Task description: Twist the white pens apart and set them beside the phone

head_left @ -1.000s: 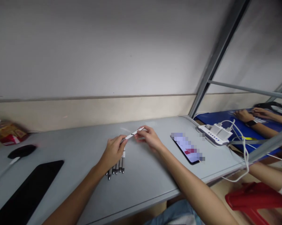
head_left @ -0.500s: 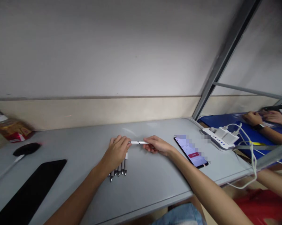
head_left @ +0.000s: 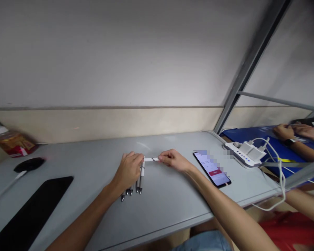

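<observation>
A white pen [head_left: 151, 159] with dark marks lies crosswise between my two hands above the grey desk [head_left: 172, 205]. My left hand [head_left: 130, 167] is closed around its left end, fingers bent over it. At the other end, my right hand [head_left: 172, 160] pinches the pen between thumb and fingers. Under and just in front of my left hand lie several more pens [head_left: 141, 179], white with grey grips, their silver tips toward me. The left hand hides their upper parts.
Right of my hands lies a lit phone [head_left: 211, 169], then a white power strip [head_left: 243, 155] with plugs and cables. At left are a black slab [head_left: 39, 209], a black oval object [head_left: 28, 164] and a jar [head_left: 14, 143]. Beyond the metal frame, another person's hands [head_left: 284, 131] rest at a blue surface.
My left hand has shifted slightly left, and some pens beneath it have moved and spread apart. The right hand's fingers have changed their hold at the pen's right end.
</observation>
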`<state>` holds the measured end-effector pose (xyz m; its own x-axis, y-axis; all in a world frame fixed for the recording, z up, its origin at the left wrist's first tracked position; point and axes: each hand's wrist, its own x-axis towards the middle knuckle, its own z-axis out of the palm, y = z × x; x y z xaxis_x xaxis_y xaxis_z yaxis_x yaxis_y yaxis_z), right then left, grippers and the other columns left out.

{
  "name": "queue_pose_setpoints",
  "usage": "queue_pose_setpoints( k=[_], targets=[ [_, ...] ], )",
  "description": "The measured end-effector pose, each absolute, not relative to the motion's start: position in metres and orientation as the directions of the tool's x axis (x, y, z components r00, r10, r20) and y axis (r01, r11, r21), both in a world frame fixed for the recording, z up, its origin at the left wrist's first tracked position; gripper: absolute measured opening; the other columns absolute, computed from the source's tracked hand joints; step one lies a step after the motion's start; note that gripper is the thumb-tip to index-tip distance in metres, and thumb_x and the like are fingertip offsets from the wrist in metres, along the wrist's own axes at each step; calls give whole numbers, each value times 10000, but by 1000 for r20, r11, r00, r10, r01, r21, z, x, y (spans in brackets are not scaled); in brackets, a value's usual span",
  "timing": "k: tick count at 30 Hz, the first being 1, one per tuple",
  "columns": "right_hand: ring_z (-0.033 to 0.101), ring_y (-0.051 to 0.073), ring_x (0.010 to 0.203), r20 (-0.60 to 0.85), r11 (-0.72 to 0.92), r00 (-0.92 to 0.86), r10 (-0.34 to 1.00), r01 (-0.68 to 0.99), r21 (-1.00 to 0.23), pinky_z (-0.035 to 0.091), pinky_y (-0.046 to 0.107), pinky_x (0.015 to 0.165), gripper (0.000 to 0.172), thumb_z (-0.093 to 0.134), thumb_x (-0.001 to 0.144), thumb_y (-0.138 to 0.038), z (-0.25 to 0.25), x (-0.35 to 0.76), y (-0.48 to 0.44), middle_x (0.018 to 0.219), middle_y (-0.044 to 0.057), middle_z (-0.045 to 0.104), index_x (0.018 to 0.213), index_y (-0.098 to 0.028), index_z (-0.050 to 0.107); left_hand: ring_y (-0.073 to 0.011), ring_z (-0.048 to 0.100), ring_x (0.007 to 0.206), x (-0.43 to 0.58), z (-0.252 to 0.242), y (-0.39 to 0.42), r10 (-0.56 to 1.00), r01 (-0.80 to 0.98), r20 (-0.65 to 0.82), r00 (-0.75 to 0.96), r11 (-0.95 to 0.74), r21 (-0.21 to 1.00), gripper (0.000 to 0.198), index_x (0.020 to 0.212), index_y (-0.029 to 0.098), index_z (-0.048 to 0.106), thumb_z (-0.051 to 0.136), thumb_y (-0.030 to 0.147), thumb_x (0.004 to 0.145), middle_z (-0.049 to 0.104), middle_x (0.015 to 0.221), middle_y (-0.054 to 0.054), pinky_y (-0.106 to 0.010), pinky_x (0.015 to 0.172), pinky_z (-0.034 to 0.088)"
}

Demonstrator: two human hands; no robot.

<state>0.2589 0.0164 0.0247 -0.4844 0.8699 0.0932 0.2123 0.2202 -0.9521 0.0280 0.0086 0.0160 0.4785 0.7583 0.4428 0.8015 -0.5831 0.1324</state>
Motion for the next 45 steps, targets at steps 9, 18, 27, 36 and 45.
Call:
queue_pose_setpoints(
  k=[9,18,27,36,45],
  targets=[
    [514,115,646,338,513,-405,850,483,-710,382,241,642,252,549,892,-337,22,253,17,809,33,653,1009,-159,683,-200,525,823,25,7,13,827,806,384,411,-526,272,263,847,213,532,304,273,962,580,808,-18,-347,784,321],
    [547,126,704,383,547,-403,831,467,-695,400,250,674,243,604,849,-299,15,255,20,858,27,653,1057,-179,641,-197,524,884,29,10,8,825,810,381,417,-527,255,278,911,213,533,287,316,988,606,874,-15,-353,795,299],
    [558,136,738,403,594,-442,801,512,-620,405,256,699,191,553,874,-246,15,253,19,889,43,658,1041,-189,628,-202,532,933,31,9,5,824,801,360,437,-539,262,205,1025,236,524,353,338,976,632,943,-2,-357,816,283],
    [601,173,882,434,658,-495,753,537,-528,431,286,785,228,534,897,-258,12,246,13,1020,83,668,1100,-189,612,-192,531,893,32,7,6,800,806,373,470,-561,190,232,955,225,541,321,291,988,629,909,-8,-341,760,263],
    [540,146,806,505,685,-469,725,568,-456,396,240,724,238,545,747,-1,9,241,13,880,35,596,898,-179,593,-189,488,832,36,12,1,811,813,338,477,-554,181,323,831,194,550,289,292,994,608,814,-14,-342,741,267]
  ],
)
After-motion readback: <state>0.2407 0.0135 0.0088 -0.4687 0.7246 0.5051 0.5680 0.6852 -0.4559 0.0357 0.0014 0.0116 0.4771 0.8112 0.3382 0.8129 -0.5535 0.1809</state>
